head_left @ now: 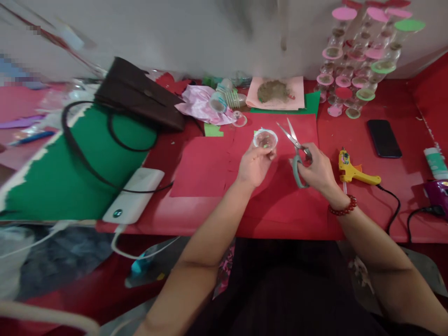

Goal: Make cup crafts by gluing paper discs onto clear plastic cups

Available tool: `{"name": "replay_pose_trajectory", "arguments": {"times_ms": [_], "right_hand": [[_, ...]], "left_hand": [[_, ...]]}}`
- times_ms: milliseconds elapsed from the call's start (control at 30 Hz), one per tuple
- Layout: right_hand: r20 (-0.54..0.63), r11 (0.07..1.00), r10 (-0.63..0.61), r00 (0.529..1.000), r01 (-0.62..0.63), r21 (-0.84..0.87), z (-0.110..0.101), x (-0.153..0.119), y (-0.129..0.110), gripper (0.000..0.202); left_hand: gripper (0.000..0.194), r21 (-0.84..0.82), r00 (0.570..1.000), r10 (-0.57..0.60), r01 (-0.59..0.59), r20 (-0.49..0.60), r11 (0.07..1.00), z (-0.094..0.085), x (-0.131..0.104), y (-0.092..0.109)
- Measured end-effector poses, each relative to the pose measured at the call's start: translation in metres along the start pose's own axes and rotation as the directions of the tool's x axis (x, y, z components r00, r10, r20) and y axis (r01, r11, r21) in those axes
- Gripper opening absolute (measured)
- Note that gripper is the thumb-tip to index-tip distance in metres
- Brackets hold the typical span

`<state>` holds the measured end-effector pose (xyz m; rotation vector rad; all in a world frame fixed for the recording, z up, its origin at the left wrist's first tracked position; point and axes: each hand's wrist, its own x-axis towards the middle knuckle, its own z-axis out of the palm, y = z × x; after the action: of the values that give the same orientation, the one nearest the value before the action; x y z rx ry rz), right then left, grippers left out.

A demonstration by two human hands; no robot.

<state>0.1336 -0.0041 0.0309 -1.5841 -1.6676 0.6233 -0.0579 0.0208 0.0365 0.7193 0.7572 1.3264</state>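
My left hand (255, 166) grips a small clear plastic cup (265, 139) with a pale rim, its mouth tilted toward me. Small green bits show on or in the cup. My right hand (318, 169) holds scissors (297, 149) with grey-green handles, fingers in the loops. The blades are apart and point up and left, just right of the cup without touching it. Under both hands lie red paper sheets (206, 168). A yellow glue gun (357, 173) lies right of my right hand.
At the back right stand stacked hourglass shapes of clear cups (360, 60) with pink and green discs. Sand lies on pink paper (297, 100). A phone (384, 138) is at right. Leftward are a dark bag (140, 95), a white power bank (135, 196) and loose cables.
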Motion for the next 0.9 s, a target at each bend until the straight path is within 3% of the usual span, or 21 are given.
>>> {"name": "replay_pose_trajectory", "arguments": {"times_ms": [100, 200, 400, 600, 700, 900], "right_hand": [[0.105, 0.931, 0.145, 0.984, -0.172, 0.323, -0.002, 0.002, 0.001, 0.048], [0.209, 0.796, 0.180, 0.961, -0.267, 0.543, -0.008, 0.000, -0.003, 0.056], [0.207, 0.737, 0.145, 0.967, -0.246, 0.630, -0.014, -0.006, -0.015, 0.054], [0.293, 0.598, 0.137, 0.946, -0.315, 0.737, -0.019, -0.009, -0.018, 0.055], [0.321, 0.557, 0.111, 0.940, -0.327, 0.764, -0.020, -0.011, -0.018, 0.054], [0.314, 0.598, 0.092, 0.945, -0.305, 0.741, -0.020, -0.012, -0.018, 0.050]], "left_hand": [[0.031, 0.031, 0.999, -0.004, 0.003, 0.036, 1.000, -0.003, 0.004, -0.002], [0.047, 0.074, 0.997, 0.032, -0.037, 0.073, 0.997, -0.004, 0.003, -0.006], [0.065, 0.046, 0.984, 0.078, -0.086, 0.159, 0.995, -0.008, 0.000, -0.004], [0.068, 0.048, 0.977, 0.068, -0.080, 0.201, 0.996, -0.007, 0.000, -0.002], [0.064, 0.131, 0.977, 0.130, -0.152, 0.167, 0.980, -0.006, 0.002, -0.005], [0.059, 0.311, 0.951, 0.288, -0.308, 0.110, 0.899, -0.016, 0.012, -0.016]]}}
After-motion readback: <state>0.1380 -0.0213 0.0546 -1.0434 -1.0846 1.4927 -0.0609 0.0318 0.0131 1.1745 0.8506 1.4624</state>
